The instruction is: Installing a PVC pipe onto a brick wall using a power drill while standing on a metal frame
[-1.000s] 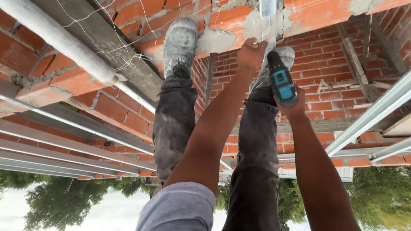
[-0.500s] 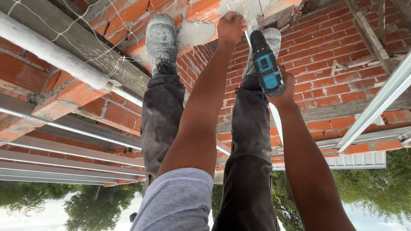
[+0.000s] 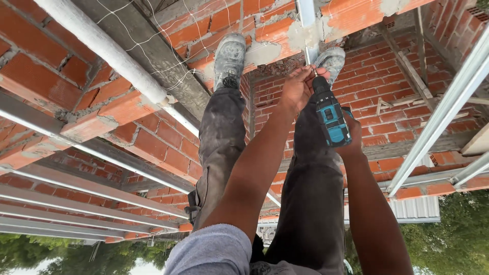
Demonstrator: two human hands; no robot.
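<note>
My left hand (image 3: pixel 297 87) reaches down past my knees, and its fingers pinch around the tip of a teal and black cordless drill (image 3: pixel 330 114). My right hand (image 3: pixel 352 136) grips the drill's handle from below. The bit points at the foot of a thin upright metal strip (image 3: pixel 306 20) set in grey mortar on the brick wall top. My two dusty grey shoes (image 3: pixel 229 58) stand on the bricks either side of that spot. What my left fingers hold at the tip is too small to tell.
A white pipe (image 3: pixel 109 53) and thin tie wires run along the concrete beam at the left. Metal rails (image 3: pixel 86 188) cross below the left, and others (image 3: pixel 443 117) slant at the right. Red brick walls (image 3: pixel 387 97) lie below, with trees at the frame's bottom.
My left hand came off the mortar by the metal strip and closed around the drill's tip. The drill stayed upright in my right hand; the view shifted slightly.
</note>
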